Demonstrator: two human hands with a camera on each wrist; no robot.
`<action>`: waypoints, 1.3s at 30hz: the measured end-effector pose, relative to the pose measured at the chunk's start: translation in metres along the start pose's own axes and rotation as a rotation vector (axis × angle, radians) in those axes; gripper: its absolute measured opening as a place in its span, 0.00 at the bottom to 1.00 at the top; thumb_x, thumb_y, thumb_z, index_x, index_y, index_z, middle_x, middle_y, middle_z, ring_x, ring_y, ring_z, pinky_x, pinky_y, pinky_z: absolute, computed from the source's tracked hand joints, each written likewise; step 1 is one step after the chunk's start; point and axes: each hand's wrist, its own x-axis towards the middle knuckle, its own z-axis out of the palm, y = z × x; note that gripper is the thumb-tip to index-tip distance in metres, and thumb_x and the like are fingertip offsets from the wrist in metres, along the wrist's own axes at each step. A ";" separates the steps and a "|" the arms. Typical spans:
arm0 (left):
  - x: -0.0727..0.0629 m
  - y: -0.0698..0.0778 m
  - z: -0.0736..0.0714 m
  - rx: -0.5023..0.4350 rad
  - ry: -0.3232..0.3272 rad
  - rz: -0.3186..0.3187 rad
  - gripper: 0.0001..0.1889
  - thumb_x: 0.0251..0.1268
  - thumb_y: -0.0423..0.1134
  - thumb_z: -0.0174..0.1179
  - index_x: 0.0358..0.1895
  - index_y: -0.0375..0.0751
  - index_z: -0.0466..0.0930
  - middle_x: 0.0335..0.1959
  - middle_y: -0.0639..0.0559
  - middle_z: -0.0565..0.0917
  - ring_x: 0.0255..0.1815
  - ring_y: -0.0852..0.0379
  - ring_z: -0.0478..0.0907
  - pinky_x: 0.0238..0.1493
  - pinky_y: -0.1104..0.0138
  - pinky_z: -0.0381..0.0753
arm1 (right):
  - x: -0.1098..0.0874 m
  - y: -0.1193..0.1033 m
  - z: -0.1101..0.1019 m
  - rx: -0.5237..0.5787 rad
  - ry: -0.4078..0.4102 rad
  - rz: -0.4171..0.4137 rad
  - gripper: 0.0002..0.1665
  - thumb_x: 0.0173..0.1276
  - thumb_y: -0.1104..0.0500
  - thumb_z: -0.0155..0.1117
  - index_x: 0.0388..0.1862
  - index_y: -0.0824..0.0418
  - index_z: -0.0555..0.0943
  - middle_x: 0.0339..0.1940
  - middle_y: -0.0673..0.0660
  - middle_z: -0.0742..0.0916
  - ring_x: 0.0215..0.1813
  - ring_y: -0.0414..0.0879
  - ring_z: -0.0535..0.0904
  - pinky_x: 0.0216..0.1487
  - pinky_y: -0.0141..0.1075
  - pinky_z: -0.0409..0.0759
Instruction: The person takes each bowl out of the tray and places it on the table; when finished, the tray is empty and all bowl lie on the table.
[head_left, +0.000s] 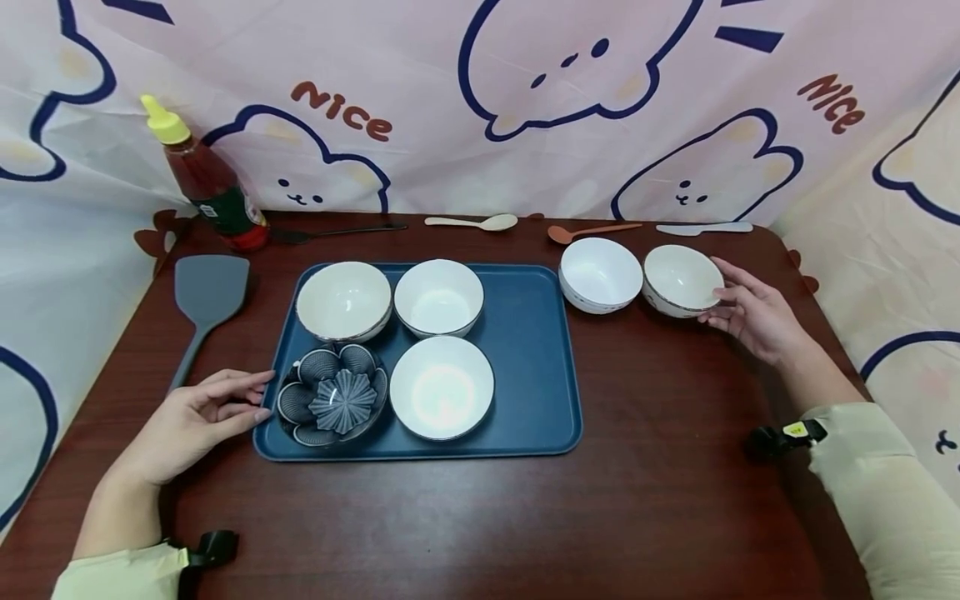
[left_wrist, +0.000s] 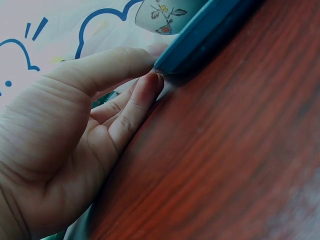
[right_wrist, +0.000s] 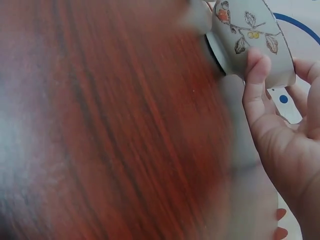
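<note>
My left hand (head_left: 198, 421) is at the left edge of a blue tray (head_left: 528, 367); in the left wrist view its thumb and fingertips pinch the tray's rim (left_wrist: 182, 52). On the tray stand a cream bowl (head_left: 343, 300), two white bowls (head_left: 438, 297) (head_left: 442, 387) and a dark flower-shaped bowl (head_left: 341, 402). Right of the tray, my right hand (head_left: 757, 312) grips the side of a white bowl (head_left: 681, 277), its thumb on the outer wall. That wall carries a bird-and-branch print in the right wrist view. Beside it, close by, is another white bowl (head_left: 600, 273).
A grey spatula (head_left: 210, 296) and a red sauce bottle (head_left: 217, 187) with a yellow cap are at the left. Along the table's back edge lie a black fork-like utensil (head_left: 337, 232), a cream spoon (head_left: 480, 222), a brown spoon (head_left: 585, 232) and a white knife (head_left: 705, 227). Printed cloth hangs behind.
</note>
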 end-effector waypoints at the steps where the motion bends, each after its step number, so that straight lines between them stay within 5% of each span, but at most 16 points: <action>1: 0.001 0.000 0.000 0.000 0.000 0.000 0.26 0.60 0.24 0.67 0.64 0.34 0.78 0.51 0.65 0.78 0.44 0.71 0.80 0.43 0.83 0.81 | -0.001 0.001 -0.001 -0.006 -0.005 -0.006 0.35 0.79 0.62 0.52 0.81 0.49 0.58 0.53 0.47 0.82 0.35 0.47 0.87 0.39 0.33 0.88; 13: 0.000 0.000 0.000 -0.025 0.014 0.004 0.26 0.58 0.22 0.67 0.63 0.32 0.78 0.52 0.66 0.78 0.43 0.71 0.81 0.43 0.83 0.81 | -0.021 -0.012 -0.001 -0.091 0.095 0.015 0.38 0.77 0.53 0.57 0.81 0.51 0.56 0.59 0.43 0.76 0.37 0.43 0.89 0.40 0.30 0.87; 23: -0.001 0.001 0.001 -0.027 0.014 -0.003 0.26 0.59 0.22 0.67 0.62 0.32 0.78 0.52 0.66 0.78 0.43 0.71 0.82 0.44 0.82 0.81 | -0.050 -0.016 0.006 -0.088 0.081 -0.046 0.24 0.78 0.57 0.55 0.70 0.47 0.72 0.48 0.48 0.81 0.34 0.44 0.87 0.38 0.29 0.86; 33: 0.000 0.000 0.000 -0.006 0.010 0.010 0.26 0.58 0.22 0.67 0.63 0.32 0.78 0.51 0.67 0.78 0.43 0.73 0.82 0.44 0.83 0.81 | -0.066 -0.019 0.050 0.012 -0.125 -0.146 0.25 0.81 0.65 0.45 0.73 0.59 0.68 0.49 0.53 0.86 0.34 0.47 0.88 0.39 0.31 0.87; 39: 0.001 0.001 0.001 -0.006 0.004 0.006 0.26 0.59 0.23 0.67 0.63 0.32 0.78 0.51 0.68 0.78 0.43 0.73 0.82 0.44 0.84 0.80 | -0.072 -0.018 0.082 -0.061 -0.217 -0.191 0.26 0.80 0.68 0.45 0.75 0.63 0.65 0.50 0.53 0.85 0.34 0.45 0.88 0.37 0.30 0.87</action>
